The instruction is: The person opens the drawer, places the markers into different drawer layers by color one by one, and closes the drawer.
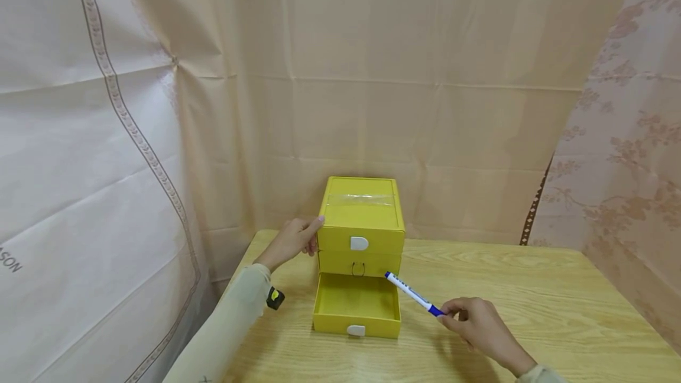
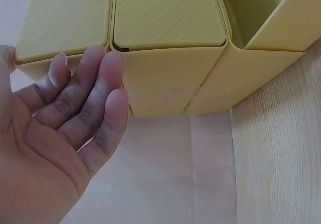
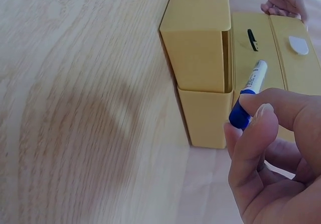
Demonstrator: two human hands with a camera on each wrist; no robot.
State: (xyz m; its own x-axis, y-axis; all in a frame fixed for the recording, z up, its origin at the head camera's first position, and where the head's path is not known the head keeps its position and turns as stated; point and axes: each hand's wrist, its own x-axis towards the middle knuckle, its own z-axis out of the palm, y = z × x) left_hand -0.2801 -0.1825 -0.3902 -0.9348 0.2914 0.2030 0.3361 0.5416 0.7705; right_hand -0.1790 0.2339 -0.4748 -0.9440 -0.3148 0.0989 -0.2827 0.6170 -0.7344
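Note:
A yellow three-tier drawer box [image 1: 359,217] stands on the wooden table, its bottom drawer [image 1: 378,327] pulled out with a bare floor showing. My left hand [image 1: 291,240] rests against the box's upper left side, the thumb at the top edge. In the left wrist view, the fingers [image 2: 80,116] are loosely bent against the side wall rather than wrapped round it. Between thumb and fingers, my right hand [image 1: 481,327] pinches a white marker [image 1: 414,294] by its blue-capped end. The marker is tilted, its far tip in front of the middle drawer at the right.
Clear tape [image 1: 359,199] crosses the box top. White tabs mark the top and bottom drawers; a dark looped pull [image 1: 358,269] is on the middle one. Light wood table [image 1: 505,276] extends to the right. Beige cloth [image 1: 399,75] hangs behind, close to the box.

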